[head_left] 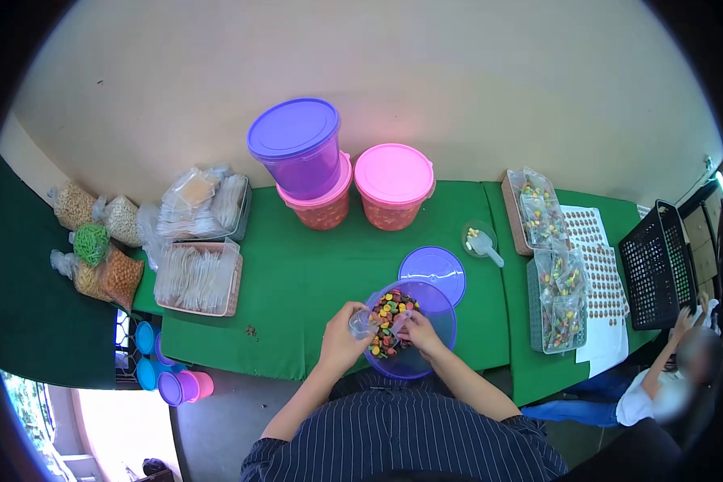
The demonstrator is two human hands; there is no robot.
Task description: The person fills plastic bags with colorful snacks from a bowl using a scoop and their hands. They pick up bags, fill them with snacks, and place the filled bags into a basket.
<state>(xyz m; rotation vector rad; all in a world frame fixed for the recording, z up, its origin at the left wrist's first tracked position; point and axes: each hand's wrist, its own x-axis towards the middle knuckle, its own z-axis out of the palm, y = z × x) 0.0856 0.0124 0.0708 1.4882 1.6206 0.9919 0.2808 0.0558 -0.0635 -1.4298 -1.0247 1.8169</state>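
A purple tub (440,337) holding many colourful candies (391,309) stands at the table's front edge. My left hand (345,336) is closed round a small clear cup (361,323) over the tub's left side. Inside the rim, my right hand (419,331) grips a small translucent scoop among the candies. Behind the tub lies a round purple lid (435,271). To the right of the lid, a small bowl (468,233) holds pale pieces and a white scoop (487,247).
Lidded pink tubs (394,181) and a purple tub (297,153) stand at the back. Baskets of packets (197,277) and filled bags (120,277) are left. Right are candy-packet baskets (561,309), sticker sheets (602,281), a black crate (657,269) and a seated person (643,394).
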